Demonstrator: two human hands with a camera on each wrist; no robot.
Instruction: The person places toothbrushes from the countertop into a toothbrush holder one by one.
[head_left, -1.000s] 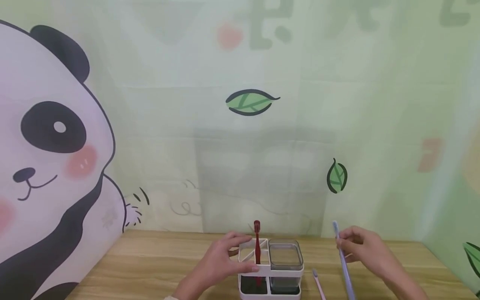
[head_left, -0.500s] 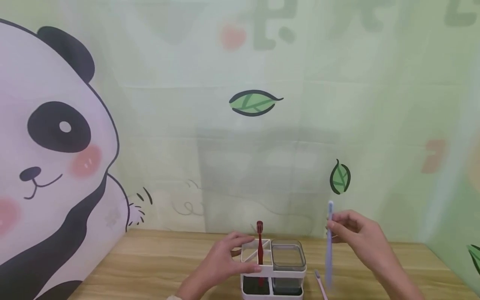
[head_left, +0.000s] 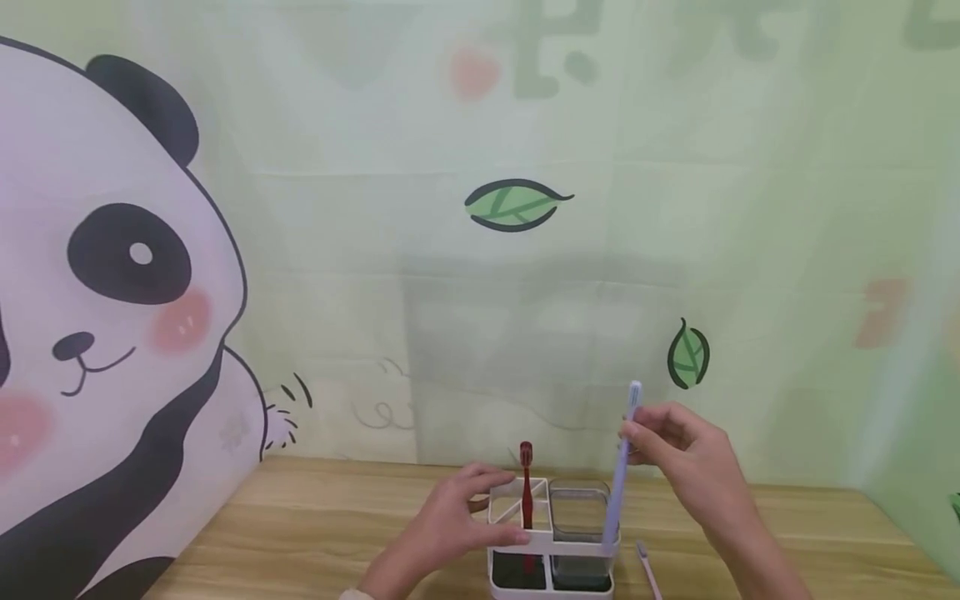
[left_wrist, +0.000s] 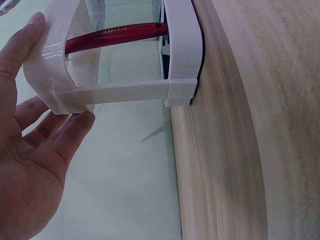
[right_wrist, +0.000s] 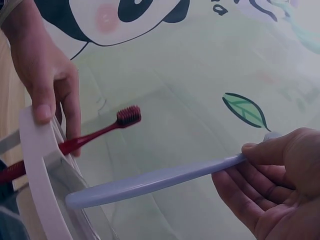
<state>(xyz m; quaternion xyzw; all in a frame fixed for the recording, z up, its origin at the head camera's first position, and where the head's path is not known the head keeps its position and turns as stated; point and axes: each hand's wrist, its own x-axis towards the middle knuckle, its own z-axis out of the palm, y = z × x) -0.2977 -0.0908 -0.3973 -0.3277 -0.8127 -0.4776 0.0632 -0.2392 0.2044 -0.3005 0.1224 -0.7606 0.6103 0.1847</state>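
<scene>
My left hand (head_left: 450,527) grips the upper left side of a white toothbrush holder (head_left: 566,548), thumb at the front and fingers behind. A dark red toothbrush (head_left: 527,500) stands upright in one of its left compartments, bristles up. The right half holds a clear cup (head_left: 579,535). My right hand (head_left: 690,458) pinches a lavender toothbrush (head_left: 619,483) just below its head. This brush hangs bristle end up, its lower end overlapping the holder's right front corner in the head view. In the right wrist view, the handle's end (right_wrist: 75,200) lies close by the holder's rim.
A small pink toothbrush (head_left: 649,572) lies on the wooden table (head_left: 810,533), right of the holder. Behind the table hangs a pale green backdrop (head_left: 337,250) with a panda and leaves printed on it.
My right hand has raised the lavender toothbrush off the table, turned it more upright and carried it left to the holder. My left hand keeps its grip on the holder.
</scene>
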